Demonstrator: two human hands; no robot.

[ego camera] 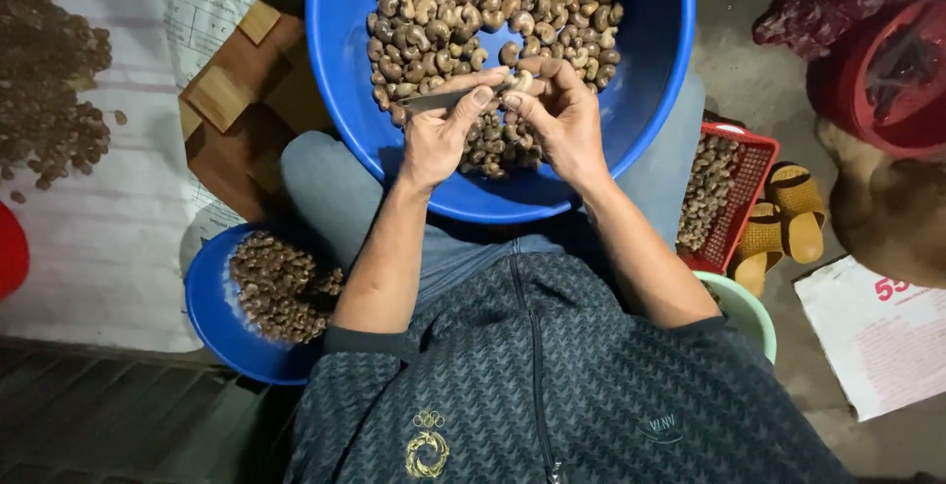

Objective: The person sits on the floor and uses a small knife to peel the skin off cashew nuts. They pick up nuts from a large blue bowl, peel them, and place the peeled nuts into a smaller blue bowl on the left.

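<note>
Both hands work over the big blue plastic basin [650, 100]: left hand [439, 134] grips a thin metal blade [439, 100], right hand [562, 119] pinches one brown cashew nut [522, 80], seemingly half-peeled. Many brown cashews [483, 11] remain.

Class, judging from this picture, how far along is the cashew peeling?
Done: a small blue bowl and red basket already hold nuts. In hand: left hand works a knife on one cashew held by right hand. Left: the big blue basin remains heaped.

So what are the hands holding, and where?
Left hand grips a small knife by its handle end; right hand pinches one cashew at its fingertips.
</note>
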